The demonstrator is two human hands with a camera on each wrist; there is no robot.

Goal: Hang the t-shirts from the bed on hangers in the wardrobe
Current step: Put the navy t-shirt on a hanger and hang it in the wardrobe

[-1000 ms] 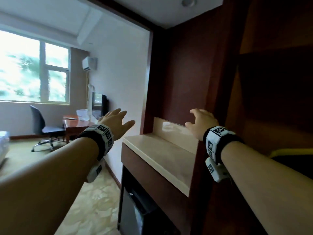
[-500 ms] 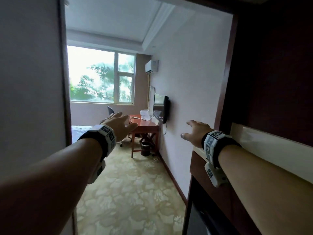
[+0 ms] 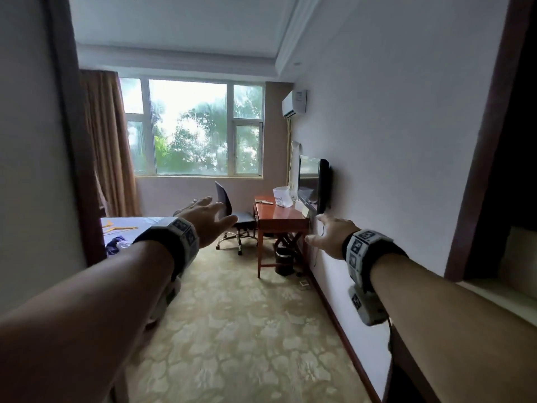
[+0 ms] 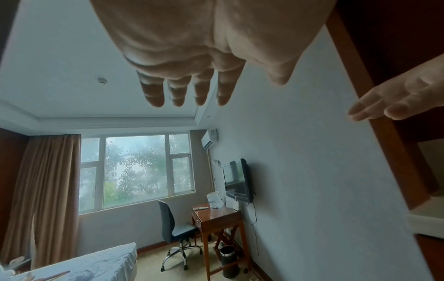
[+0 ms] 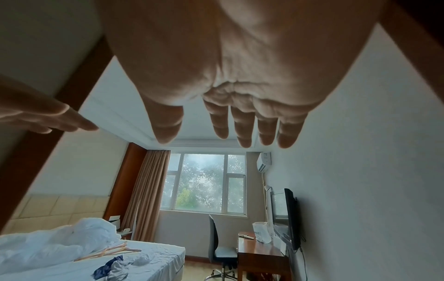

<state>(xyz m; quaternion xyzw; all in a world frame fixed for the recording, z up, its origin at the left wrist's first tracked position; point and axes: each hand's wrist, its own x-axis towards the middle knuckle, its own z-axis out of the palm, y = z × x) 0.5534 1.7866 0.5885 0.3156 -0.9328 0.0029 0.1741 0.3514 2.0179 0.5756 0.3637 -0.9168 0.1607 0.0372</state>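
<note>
The bed (image 5: 149, 266) lies low on the left side of the room, its white sheet rumpled and a heap of white bedding bunched toward the headboard; a window (image 3: 191, 126) fills the far wall with a brown curtain (image 3: 109, 141) drawn to its left; a wooden desk (image 3: 280, 221) stands against the right wall below a wall-mounted television (image 3: 312, 183), with a grey office chair (image 3: 232, 219) just beside it and a dark bin (image 3: 284, 260) under it; on the bed, wooden hangers (image 5: 113, 252) lie spread near the bedding, and the t-shirts (image 5: 113, 267), a dark blue and grey crumpled bundle, lie on the sheet near its front edge, apart from the hangers; the left hand (image 3: 205, 221) is stretched forward in the air, fingers straight and slightly spread, holding nothing; the right hand (image 3: 331, 238) reaches out likewise near the right wall, fingers loosely extended and empty, both well apart from the bed.
</note>
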